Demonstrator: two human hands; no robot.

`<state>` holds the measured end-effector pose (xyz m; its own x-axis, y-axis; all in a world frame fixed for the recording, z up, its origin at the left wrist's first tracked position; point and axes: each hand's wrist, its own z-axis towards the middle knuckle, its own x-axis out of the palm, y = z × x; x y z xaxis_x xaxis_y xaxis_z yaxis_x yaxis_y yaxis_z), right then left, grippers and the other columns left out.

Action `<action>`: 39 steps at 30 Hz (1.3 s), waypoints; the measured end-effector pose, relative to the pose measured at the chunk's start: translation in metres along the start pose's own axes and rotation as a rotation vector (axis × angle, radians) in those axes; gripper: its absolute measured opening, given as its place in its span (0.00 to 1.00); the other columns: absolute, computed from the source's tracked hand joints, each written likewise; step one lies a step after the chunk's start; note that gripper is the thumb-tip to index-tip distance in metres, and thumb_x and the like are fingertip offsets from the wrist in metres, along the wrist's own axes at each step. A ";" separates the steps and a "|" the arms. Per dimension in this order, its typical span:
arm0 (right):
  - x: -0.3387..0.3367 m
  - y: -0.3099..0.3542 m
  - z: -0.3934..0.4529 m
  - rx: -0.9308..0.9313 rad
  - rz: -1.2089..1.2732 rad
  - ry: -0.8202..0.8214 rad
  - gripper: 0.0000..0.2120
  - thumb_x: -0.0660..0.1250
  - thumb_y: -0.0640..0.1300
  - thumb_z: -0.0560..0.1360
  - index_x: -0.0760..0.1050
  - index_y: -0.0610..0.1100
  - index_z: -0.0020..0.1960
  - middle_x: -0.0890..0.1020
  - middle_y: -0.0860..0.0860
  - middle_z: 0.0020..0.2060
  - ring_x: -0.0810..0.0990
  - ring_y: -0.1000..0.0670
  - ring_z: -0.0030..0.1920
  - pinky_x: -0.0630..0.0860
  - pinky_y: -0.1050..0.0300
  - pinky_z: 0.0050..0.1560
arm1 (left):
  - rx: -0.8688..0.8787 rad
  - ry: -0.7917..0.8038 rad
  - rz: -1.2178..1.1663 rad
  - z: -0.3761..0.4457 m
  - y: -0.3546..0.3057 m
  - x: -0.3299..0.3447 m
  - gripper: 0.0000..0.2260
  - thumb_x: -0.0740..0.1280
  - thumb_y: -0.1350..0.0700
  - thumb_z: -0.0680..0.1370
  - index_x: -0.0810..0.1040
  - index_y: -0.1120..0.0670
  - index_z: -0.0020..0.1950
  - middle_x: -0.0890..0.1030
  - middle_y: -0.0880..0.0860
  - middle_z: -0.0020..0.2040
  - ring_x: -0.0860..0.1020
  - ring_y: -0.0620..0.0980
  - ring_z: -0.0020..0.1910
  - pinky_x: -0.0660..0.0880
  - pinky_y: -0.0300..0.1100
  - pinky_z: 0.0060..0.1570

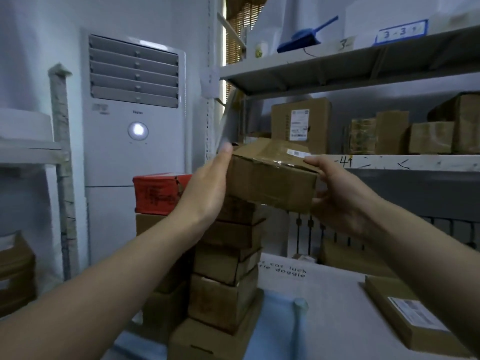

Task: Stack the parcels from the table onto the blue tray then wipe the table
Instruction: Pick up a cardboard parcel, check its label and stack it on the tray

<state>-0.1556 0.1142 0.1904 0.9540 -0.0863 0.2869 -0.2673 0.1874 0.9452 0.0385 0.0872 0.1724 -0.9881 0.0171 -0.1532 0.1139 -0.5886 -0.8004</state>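
I hold a brown cardboard parcel (271, 178) at the top of a tall stack of cardboard parcels (226, 268). My left hand (207, 188) lies flat against the parcel's left side with fingers straight. On the right end, my right hand (337, 193) grips it, thumb on top and fingers underneath. The stack stands on the blue tray (275, 331) at the table's left. A second stack to the left is topped by a red parcel (158, 193). One flat labelled parcel (410, 315) lies on the white table (335, 289) at the right.
A white floor air conditioner (135, 141) stands behind the stacks. Grey shelving (363, 63) on the right holds several cardboard boxes (301, 126) and a blue scoop (306, 35). More boxes sit at the left edge (15, 271).
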 end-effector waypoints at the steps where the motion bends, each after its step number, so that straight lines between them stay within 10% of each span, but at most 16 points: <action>1: 0.009 0.003 0.008 -0.003 -0.005 -0.004 0.12 0.66 0.49 0.78 0.75 0.44 0.58 0.84 0.41 0.43 0.80 0.43 0.50 0.74 0.48 0.65 | 0.019 -0.027 0.027 0.006 0.005 -0.005 0.25 0.48 0.34 0.81 0.81 0.42 0.60 0.82 0.42 0.58 0.76 0.43 0.62 0.67 0.41 0.63; 8: 0.052 0.007 0.066 0.038 -0.099 -0.002 0.12 0.66 0.49 0.78 0.75 0.45 0.58 0.81 0.42 0.51 0.83 0.45 0.43 0.80 0.56 0.32 | -0.175 -0.124 0.009 0.035 0.036 -0.017 0.33 0.43 0.31 0.79 0.69 0.46 0.74 0.72 0.49 0.70 0.67 0.52 0.73 0.58 0.49 0.73; 17: 0.061 -0.012 0.086 0.039 -0.648 -0.052 0.28 0.57 0.66 0.78 0.73 0.43 0.62 0.79 0.38 0.56 0.80 0.42 0.45 0.75 0.52 0.40 | -0.277 -0.185 -0.084 0.044 0.059 -0.030 0.31 0.50 0.29 0.77 0.70 0.46 0.71 0.76 0.50 0.65 0.73 0.54 0.65 0.66 0.58 0.69; 39: 0.060 -0.018 0.079 0.092 -0.545 -0.017 0.36 0.52 0.69 0.79 0.65 0.42 0.73 0.77 0.36 0.58 0.81 0.39 0.49 0.81 0.45 0.47 | -0.243 -0.300 -0.001 0.046 0.067 -0.021 0.16 0.50 0.42 0.84 0.71 0.50 0.57 0.74 0.47 0.46 0.71 0.42 0.43 0.65 0.46 0.50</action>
<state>-0.1042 0.0286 0.2028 0.9554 -0.1632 -0.2460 0.2532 0.0247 0.9671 0.0622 0.0104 0.1481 -0.9705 -0.2411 -0.0052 0.0990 -0.3788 -0.9202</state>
